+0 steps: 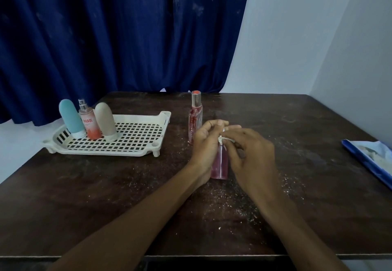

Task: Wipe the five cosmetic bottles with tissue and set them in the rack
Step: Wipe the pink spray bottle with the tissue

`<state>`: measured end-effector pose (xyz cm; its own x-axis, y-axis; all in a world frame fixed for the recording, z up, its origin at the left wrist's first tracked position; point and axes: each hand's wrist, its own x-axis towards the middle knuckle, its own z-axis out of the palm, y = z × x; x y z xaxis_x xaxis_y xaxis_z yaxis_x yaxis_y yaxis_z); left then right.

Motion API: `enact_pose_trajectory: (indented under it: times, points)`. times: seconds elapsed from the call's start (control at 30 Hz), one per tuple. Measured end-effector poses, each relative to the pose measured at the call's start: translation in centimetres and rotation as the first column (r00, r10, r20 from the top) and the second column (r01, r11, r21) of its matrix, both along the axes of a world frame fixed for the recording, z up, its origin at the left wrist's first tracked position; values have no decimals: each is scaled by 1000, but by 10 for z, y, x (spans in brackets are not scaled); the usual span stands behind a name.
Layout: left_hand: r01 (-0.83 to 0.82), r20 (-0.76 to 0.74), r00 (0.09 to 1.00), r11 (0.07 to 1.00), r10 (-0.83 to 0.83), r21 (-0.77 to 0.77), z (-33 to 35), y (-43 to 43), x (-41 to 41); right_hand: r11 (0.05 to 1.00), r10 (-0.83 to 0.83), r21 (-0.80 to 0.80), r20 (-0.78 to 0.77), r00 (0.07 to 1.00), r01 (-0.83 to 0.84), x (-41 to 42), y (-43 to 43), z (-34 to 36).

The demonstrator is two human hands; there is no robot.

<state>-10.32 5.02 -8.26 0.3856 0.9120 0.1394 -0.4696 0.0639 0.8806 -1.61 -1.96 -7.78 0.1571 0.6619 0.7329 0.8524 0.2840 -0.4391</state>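
Counting bottles first: three of the five stand upright in the rack (pixel 106 151), grouped at its far left corner. They are a teal bottle (pixel 71 118), a clear spray bottle (pixel 90 125) with orange-pink fill, and a beige bottle (pixel 106 121), side by side. Whether they were wiped cannot be read from the picture; their place in the rack suggests so.

Bottle four is a pink bottle (pixel 220 164) in your hands near the middle of the table (pixel 106 196), its base toward you. Whether the base rests on the tabletop, I cannot tell. Your left hand (pixel 205 143) is curled round its upper part. Your right hand (pixel 252 154) pinches a small wad of tissue (pixel 224 139) against the top end. The cap is hidden by your fingers. Judgement: the wipe is in progress at the top end, and the state of the lower body is unknown.

Bottle five is a red bottle (pixel 195 118) with a silver collar, upright on the table just beyond your left hand and well apart from the rack. No tissue is on it, so it is judged not yet wiped.

Left to do: finish the pink bottle and set it in the open rack floor right of the beige one, then wipe and rack the red bottle. The estimate is three-fifths done.

Note: white crumbs (pixel 233 198) lie scattered round your hands, likely tissue shreds. The wad looks small, so a fresh piece may be needed.
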Motion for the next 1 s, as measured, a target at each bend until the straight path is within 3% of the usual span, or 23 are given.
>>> enact_pose_trajectory:
  times: [0.3,0.43,0.63,1.0]
  points:
    - [120,94,989,991,-114,-64,4,4,-1,1000,20,6,-41,999,-20,12,-7,-7]
    - [55,122,992,992,-41,-118,2,8,0,994,103,-19,-94,990,-105,3,-15,-9]
    - [-54,82,995,991,65,-123,1,13,1,978,135,-157,-32,990,-138,-2,-41,-22]
    - [-3,88,996,992,15,-126,2,10,-2,995,61,-77,18,998,-60,-3,-3,3]
